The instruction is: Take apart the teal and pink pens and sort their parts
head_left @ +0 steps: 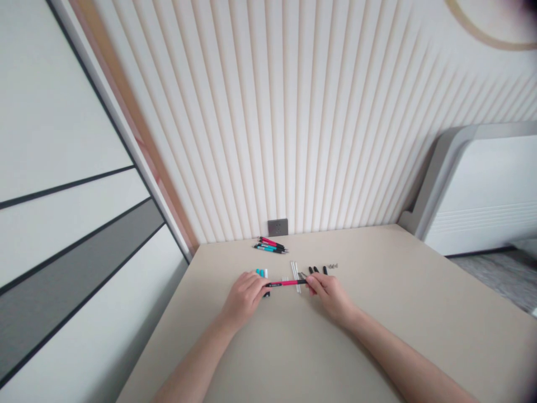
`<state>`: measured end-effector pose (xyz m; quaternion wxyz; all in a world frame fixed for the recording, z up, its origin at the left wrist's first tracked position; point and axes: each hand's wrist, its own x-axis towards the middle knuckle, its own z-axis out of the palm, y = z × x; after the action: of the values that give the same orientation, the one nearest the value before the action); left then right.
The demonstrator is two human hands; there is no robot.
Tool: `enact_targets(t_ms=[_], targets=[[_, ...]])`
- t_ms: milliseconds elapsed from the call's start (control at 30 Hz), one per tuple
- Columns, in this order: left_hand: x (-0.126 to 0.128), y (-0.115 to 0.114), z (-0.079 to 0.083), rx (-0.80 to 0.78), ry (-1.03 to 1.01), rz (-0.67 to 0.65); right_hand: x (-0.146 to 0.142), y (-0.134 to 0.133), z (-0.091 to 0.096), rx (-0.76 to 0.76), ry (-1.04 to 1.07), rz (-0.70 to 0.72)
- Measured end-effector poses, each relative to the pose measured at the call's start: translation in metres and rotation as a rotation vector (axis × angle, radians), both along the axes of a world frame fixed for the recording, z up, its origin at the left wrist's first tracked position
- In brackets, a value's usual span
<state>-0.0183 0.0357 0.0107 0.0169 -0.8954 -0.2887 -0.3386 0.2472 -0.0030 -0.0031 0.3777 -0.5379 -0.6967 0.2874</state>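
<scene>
A red and black pen (288, 283) is stretched level between my two hands above the table. My left hand (245, 295) pinches its left end, and my right hand (330, 295) grips the right end with thumb and fingers. Partly behind my left hand lie blue and white pen barrels (262, 273). Thin white refills (294, 268) lie upright in view just behind the held pen. Near my right fingers are several black grip pieces (316, 270) and small metal springs or tips (333, 266), too small to tell which.
Several whole pens (271, 245), red and blue with black, lie together at the back of the beige table (268, 358). Behind it stands a ribbed wall with a dark socket (278, 227). A white cabinet (62, 224) borders the left, a grey-white headboard (495, 184) the right.
</scene>
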Motion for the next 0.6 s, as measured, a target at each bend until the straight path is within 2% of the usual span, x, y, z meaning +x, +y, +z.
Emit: enact_targets(t_ms=[433, 600], targets=[[0.0016, -0.0005, -0.0003, 0.019, 0.045, 0.011, 0.0037, -0.0007, 0.0038, 0.185, -0.066, 0.033], [-0.0016, 0.0016, -0.0018, 0.025, -0.032, 0.042, 0.0017, -0.0024, 0.0039, 0.1, 0.003, 0.045]])
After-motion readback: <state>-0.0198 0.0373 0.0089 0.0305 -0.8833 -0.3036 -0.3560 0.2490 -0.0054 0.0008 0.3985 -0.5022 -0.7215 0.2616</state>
